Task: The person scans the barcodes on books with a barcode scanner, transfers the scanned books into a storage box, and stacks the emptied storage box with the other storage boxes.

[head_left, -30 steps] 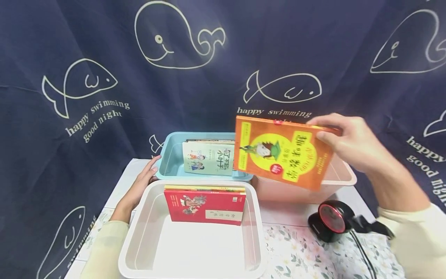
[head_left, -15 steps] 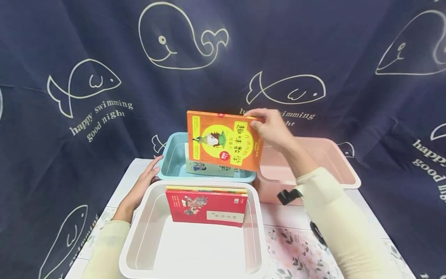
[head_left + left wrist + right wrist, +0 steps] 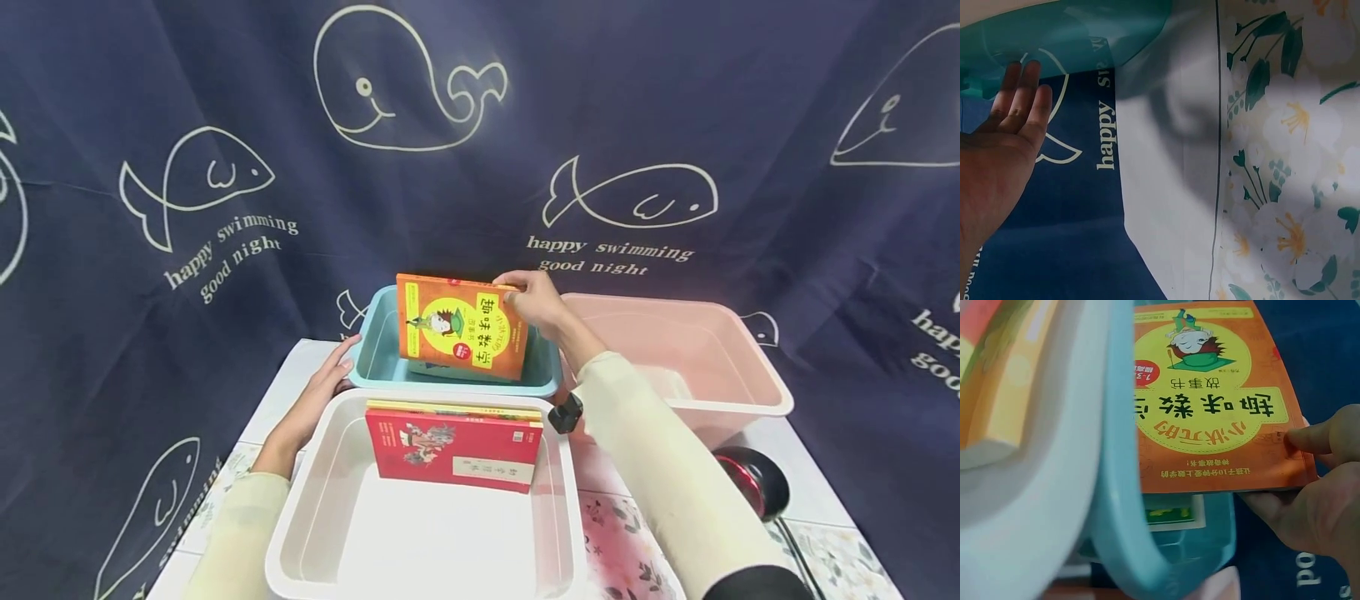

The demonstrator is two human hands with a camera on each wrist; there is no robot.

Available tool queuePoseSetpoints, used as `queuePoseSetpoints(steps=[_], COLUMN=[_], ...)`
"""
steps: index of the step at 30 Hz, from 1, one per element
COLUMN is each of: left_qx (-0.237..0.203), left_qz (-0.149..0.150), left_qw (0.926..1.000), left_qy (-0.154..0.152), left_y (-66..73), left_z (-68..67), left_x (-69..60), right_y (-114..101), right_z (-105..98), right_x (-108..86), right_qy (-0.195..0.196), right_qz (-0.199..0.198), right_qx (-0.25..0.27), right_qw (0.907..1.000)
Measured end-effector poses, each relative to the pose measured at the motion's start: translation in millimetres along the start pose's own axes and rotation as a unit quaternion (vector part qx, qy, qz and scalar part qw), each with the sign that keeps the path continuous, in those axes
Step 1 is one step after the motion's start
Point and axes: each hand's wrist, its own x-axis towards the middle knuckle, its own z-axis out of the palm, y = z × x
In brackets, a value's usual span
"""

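Observation:
An orange book with a cartoon figure on its cover is partly down inside the blue bin. Its upper right corner is pinched by my right hand, thumb on the cover in the right wrist view. Behind and below it, most of a pale green book is hidden. My left hand touches the blue bin's left end with its fingers extended, as the left wrist view shows too. In front, the white bin contains a red book and thinner yellow-edged books leaning at its back wall.
To the right of the blue bin stands a pink bin. A black device with a red ring and a cable lies at the table's right. Behind everything hangs a dark blue curtain. The tabletop is floral.
My right hand has carried the orange book leftward from over the pink bin, then lowered it into the blue bin. The left hand stays at the blue bin's end.

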Motion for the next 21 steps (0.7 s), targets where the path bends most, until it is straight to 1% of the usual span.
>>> queuePoseSetpoints(steps=[2,5,13,21], left_qx=[-0.003,-0.003,0.010,0.012], left_qz=[0.002,0.004,0.006,0.001], left_qw=[1.0000,1.0000,0.9999,0.9999], left_qy=[0.000,0.002,0.004,0.005], left_y=[-1.2,-2.1,-0.2,1.2], left_z=[0.1,0.1,0.6,1.8], left_x=[0.5,0.7,0.1,-0.3], right_y=[6,15,32,40], right_z=[1,3,8,13], right_x=[3.9,9.6,18.7,23.2], right_qy=[-0.003,-0.006,-0.024,-0.044], right_qz=[0.016,0.026,0.043,0.048], right_qx=[0.006,0.010,-0.013,-0.011], right_qw=[0.9999,0.9996,0.9987,0.9978])
